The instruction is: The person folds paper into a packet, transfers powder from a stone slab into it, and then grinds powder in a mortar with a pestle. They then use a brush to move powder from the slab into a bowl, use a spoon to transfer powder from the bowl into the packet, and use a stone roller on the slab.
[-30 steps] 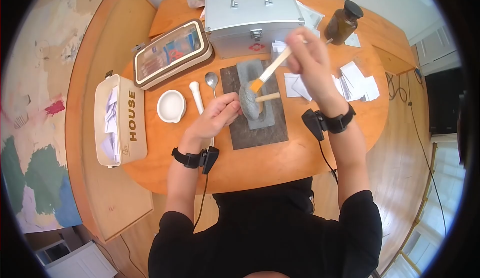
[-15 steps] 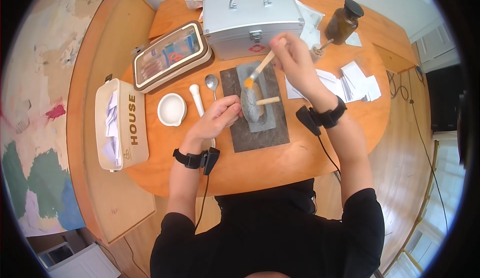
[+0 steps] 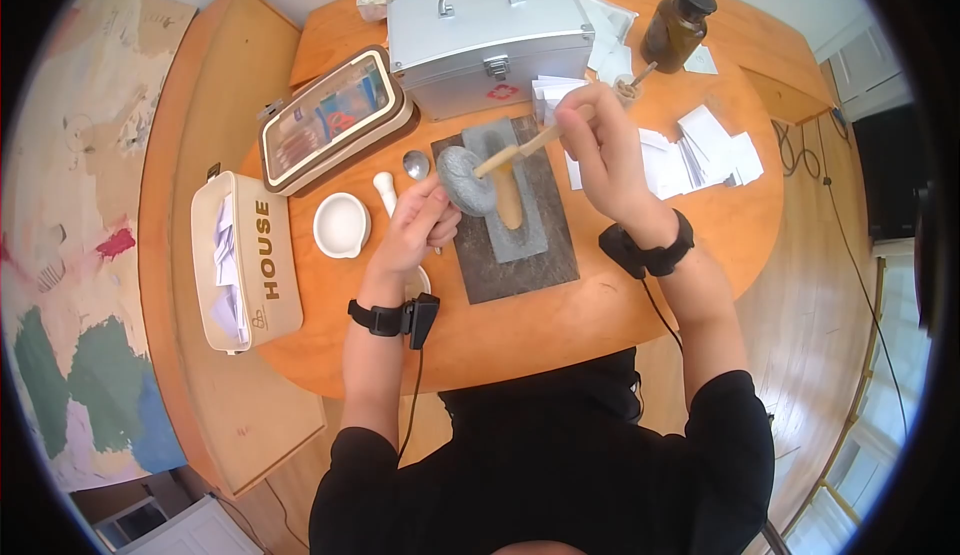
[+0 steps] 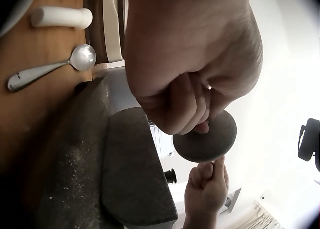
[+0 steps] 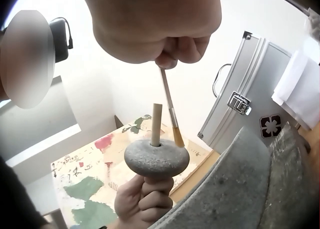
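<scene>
Left hand (image 3: 415, 232) curled round a half-hidden stick (image 5: 156, 125), stone wheel (image 3: 464, 187) right against it. Right hand (image 3: 610, 155) pinching a brush (image 5: 170, 101).

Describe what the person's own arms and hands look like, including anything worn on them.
The left hand and right hand are bare, without gloves. Each wrist wears a black strap carrying a small, blocky black device, with a thin black cable running from it. The forearms are uncovered; the black sleeves end near the elbows.
</scene>
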Action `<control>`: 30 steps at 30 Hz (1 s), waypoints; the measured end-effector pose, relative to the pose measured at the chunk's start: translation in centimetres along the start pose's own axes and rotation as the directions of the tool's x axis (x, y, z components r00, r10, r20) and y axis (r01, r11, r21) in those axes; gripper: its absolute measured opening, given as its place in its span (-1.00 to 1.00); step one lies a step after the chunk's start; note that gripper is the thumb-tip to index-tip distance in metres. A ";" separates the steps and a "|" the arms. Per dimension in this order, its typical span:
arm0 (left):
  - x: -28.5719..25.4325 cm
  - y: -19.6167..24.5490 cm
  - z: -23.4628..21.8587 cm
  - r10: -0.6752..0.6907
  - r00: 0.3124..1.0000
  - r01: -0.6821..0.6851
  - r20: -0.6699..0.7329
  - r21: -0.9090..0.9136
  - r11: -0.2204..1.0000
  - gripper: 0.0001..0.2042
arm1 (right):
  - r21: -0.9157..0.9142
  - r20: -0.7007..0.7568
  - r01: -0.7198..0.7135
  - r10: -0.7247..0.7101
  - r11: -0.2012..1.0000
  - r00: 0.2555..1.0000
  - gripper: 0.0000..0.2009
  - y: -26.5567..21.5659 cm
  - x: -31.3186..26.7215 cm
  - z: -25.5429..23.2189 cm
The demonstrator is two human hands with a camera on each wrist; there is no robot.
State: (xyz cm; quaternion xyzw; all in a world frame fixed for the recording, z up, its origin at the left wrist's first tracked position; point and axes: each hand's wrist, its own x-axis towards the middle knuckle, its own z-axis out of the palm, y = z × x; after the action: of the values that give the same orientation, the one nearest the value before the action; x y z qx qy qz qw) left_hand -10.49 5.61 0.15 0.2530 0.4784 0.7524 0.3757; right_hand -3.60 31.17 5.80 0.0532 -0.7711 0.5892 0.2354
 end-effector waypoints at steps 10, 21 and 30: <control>-3.3 1.4 1.1 0.132 0.962 -0.152 -0.237 -0.067 0.986 -0.77 | -0.013 0.504 0.029 -0.019 0.999 0.863 -0.87 1.6 1.2 0.0; -8.3 1.4 2.4 0.161 0.936 -0.188 -0.314 -0.060 0.980 -0.70 | 0.042 0.431 -0.172 0.138 0.984 0.892 -0.81 2.4 1.4 0.8; -10.3 1.5 3.9 0.153 0.919 -0.176 -0.363 -0.030 0.984 -0.68 | 0.077 0.460 -0.137 0.087 0.988 0.883 -0.74 2.5 1.8 1.4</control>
State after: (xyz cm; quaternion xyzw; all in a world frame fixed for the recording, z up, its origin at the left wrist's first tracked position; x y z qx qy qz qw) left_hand -1.97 -1.05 2.96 0.1387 0.4925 0.8292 0.2248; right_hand -6.53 30.94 4.11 0.1576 -0.7738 0.6134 0.0104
